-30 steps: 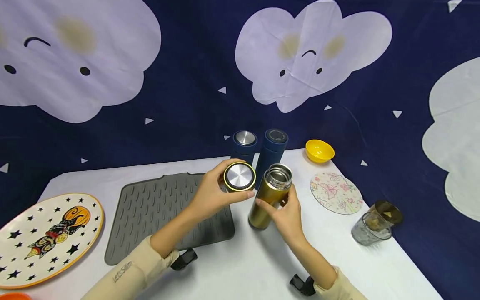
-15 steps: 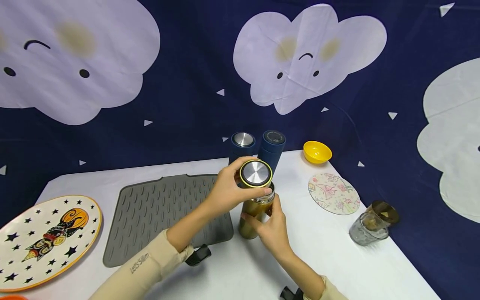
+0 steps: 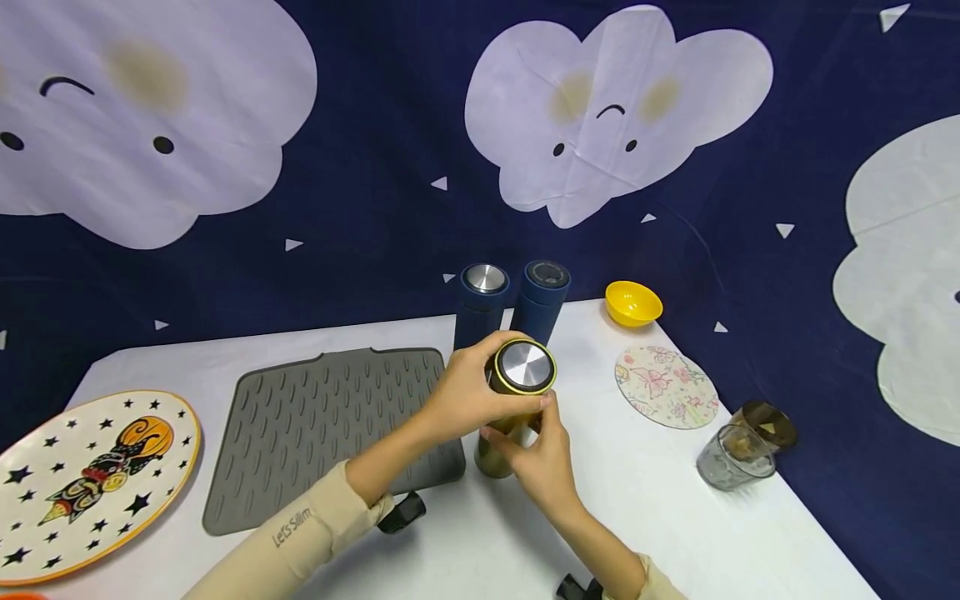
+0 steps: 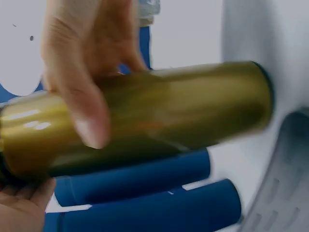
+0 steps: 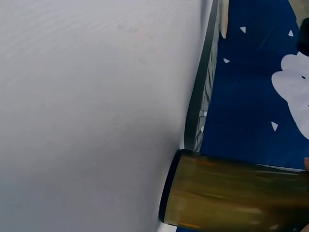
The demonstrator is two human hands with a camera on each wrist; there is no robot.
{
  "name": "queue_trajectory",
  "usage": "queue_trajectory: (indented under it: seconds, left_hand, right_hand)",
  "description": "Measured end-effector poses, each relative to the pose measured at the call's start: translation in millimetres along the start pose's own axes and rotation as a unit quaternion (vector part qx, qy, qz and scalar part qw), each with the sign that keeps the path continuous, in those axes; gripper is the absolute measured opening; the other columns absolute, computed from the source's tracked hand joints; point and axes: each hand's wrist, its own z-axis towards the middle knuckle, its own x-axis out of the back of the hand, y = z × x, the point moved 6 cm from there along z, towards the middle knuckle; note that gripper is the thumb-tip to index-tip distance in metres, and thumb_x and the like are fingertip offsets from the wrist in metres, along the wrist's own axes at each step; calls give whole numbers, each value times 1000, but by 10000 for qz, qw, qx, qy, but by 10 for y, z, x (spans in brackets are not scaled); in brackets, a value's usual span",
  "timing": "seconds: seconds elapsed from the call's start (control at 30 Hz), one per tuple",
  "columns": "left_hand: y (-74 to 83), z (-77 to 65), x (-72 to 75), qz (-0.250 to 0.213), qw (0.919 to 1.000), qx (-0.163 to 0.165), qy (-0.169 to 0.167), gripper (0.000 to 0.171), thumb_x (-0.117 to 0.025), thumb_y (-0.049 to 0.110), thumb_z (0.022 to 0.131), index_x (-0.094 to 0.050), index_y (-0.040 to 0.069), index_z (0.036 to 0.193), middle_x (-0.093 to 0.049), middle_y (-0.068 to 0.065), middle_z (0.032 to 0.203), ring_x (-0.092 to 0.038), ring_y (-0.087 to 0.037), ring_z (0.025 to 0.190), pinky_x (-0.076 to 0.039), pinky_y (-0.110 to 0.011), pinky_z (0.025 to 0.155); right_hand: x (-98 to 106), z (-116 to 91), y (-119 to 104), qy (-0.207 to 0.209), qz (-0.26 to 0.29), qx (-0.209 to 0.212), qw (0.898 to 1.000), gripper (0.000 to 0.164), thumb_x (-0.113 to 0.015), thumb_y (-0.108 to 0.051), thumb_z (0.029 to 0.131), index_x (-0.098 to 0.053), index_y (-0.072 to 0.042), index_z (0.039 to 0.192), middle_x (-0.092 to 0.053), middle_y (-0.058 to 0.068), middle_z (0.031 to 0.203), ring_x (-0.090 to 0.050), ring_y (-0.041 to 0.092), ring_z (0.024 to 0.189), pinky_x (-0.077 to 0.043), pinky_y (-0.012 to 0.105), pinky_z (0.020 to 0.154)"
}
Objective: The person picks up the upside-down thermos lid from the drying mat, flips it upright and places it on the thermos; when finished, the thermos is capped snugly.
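In the head view a gold thermos bottle (image 3: 492,462) stands upright near the middle of the white table. My left hand (image 3: 465,392) holds its lid (image 3: 526,367), silver-topped with a yellow ring, at the bottle's mouth. Fingers of my right hand (image 3: 546,471) wrap the bottle's body just below. The left wrist view has the gold bottle (image 4: 193,106) lying across it, gripped by the right hand (image 4: 77,63), with part of the left hand (image 4: 21,210) at the lid end. Only the bottle's lower part (image 5: 236,193) shows in the right wrist view. Whether the lid is threaded on is hidden.
Two blue thermos bottles (image 3: 477,321) stand right behind the gold one. Left are a grey drying mat (image 3: 330,442) and a patterned plate (image 3: 30,458). Right are a yellow bowl (image 3: 633,318), a round floral mat (image 3: 663,387) and two glasses (image 3: 731,462) near the edge.
My left hand has carried the lid right and down onto the bottle's mouth, covering the open steel rim. My right hand has shifted the bottle slightly left and more upright.
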Motion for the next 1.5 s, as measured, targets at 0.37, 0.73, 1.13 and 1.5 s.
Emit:
queue_trajectory:
  seconds: [0.37,0.73,1.13,1.5]
  left_hand:
    - [-111,35,-46,-164,9982,-157,-550,104,-88,25,72,-27,21,156,-40,-8,152,-45,-19,135,-41,-46,111]
    - [-82,-12,-97,-1189,9893,-746,-390,77,-67,13,79,-33,5,147,-48,-18,142,-53,-29,124,-43,-46,105]
    - [-158,-23,-124,-1256,9894,-535,-502,93,-77,17,78,-25,13,154,-37,-17,151,-43,-32,135,-39,-55,108]
    - [-164,-36,-116,-1160,9903,-612,-460,89,-72,26,81,-23,15,155,-36,-12,154,-39,-28,139,-32,-54,114]
  right_hand:
    - [-1,3,-15,-54,-43,189,9998,66,-85,-6,75,-47,-9,129,-64,6,125,-60,23,116,-47,49,100]
    - [-15,1,-4,-80,-7,212,9997,67,-85,-10,77,-45,-7,130,-64,8,123,-61,24,113,-47,48,99]
    - [-18,-14,5,-85,80,246,9996,69,-84,-5,75,-45,-8,132,-64,8,124,-60,25,115,-45,50,100]
    - [-26,-14,7,-72,7,54,10000,66,-83,-6,76,-45,-9,130,-64,8,122,-60,25,112,-44,49,99]
